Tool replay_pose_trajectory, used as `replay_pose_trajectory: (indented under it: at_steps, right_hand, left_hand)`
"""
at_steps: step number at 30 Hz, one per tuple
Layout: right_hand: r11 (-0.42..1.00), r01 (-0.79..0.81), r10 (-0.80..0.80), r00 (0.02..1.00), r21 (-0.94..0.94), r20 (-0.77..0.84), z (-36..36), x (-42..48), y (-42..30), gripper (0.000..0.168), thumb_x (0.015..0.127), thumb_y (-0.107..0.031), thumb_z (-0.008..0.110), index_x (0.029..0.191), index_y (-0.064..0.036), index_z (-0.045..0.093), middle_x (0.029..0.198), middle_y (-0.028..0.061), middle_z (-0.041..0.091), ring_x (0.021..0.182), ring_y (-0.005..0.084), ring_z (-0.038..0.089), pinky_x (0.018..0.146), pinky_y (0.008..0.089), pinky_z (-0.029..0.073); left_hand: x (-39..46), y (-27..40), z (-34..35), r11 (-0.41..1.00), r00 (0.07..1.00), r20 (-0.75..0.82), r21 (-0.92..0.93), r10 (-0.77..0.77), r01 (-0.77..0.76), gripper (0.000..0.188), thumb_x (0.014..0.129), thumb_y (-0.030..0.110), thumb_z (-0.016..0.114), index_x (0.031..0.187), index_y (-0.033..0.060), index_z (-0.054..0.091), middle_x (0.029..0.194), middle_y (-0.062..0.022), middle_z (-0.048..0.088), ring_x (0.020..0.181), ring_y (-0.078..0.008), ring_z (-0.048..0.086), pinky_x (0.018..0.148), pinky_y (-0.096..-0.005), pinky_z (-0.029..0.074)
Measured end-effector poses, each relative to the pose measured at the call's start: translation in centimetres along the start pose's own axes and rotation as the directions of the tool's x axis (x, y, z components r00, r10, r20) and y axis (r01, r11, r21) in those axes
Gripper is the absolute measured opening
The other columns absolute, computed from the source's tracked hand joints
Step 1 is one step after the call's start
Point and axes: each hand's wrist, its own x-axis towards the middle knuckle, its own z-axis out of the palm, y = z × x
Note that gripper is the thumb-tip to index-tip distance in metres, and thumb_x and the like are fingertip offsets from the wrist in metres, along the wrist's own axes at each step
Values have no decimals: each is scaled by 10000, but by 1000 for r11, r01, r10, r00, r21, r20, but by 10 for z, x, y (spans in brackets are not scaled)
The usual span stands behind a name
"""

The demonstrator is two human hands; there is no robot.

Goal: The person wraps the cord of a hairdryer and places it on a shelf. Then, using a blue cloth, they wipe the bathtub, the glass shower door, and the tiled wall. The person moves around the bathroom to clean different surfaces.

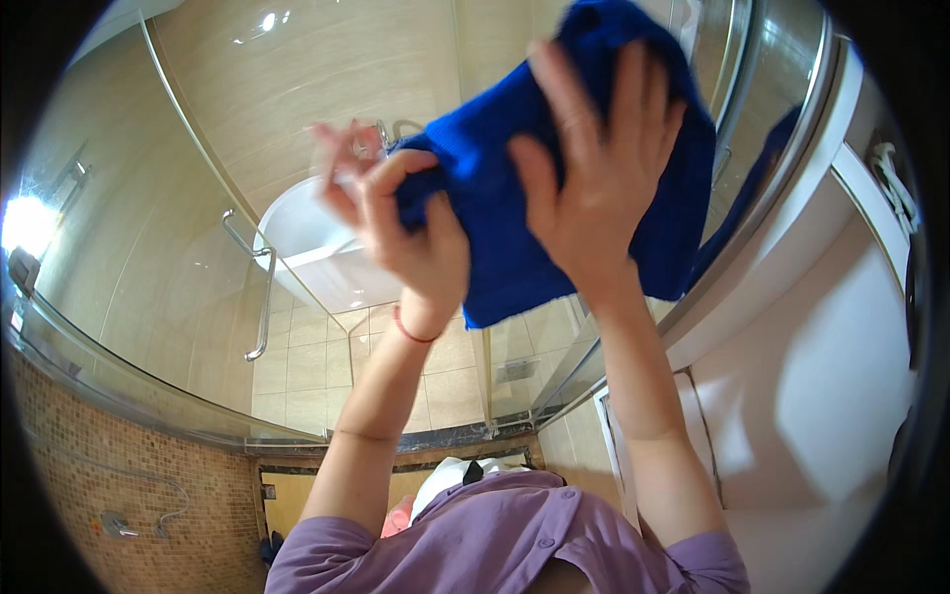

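Observation:
A blue cloth (512, 252), perhaps a towel, is spread upright before me against a glass panel of a shower enclosure. My right hand (605, 163) lies over the cloth with its fingers apart, somewhat blurred. Bunched cloth sits between the thumb and curled fingers of my left hand (415, 230), which has a red beaded band on its wrist. A blurred reflection of the left hand shows in the glass beside it. The glass at the right mirrors the blue cloth too.
Behind the glass stands a white bathtub (334, 275) on a tiled floor (453, 386). A metal door handle (267, 297) is at the left. Lower left, a mosaic wall (200, 445) carries a shower mixer (115, 525). A white ledge with cords (890, 185) is at the right.

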Motion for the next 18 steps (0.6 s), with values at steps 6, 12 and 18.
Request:
replay_pose_trajectory:
  at_steps: [6,12,18]
  right_hand:
    - [971,23,75,915,-237,397,-22,-134,-16,565,917,-573,522,1383,-255,553,1333,298,418,1212,509,393,1012,638,236]
    - [981,-21,136,781,-193,609,-66,-315,-40,460,857,-535,633,1243,-284,620,966,194,527,846,420,501,750,573,366]
    - [973,28,95,859,-231,503,-23,-169,-24,572,878,-642,490,1291,-274,636,1178,258,502,1123,501,457,956,676,293]
  left_hand:
    - [-102,-15,-44,729,729,415,-195,-545,656,249,834,-118,531,1047,-24,617,1263,-153,514,1324,-355,430,1138,-431,283]
    - [-184,-19,-117,536,335,656,126,-676,835,264,912,-7,528,1143,9,654,1235,-118,528,1187,-239,497,1158,-359,259]
    - [-99,-6,-104,208,241,813,-151,-530,966,907,952,596,421,1541,-44,167,1581,-161,273,1460,-263,251,1195,-404,183]
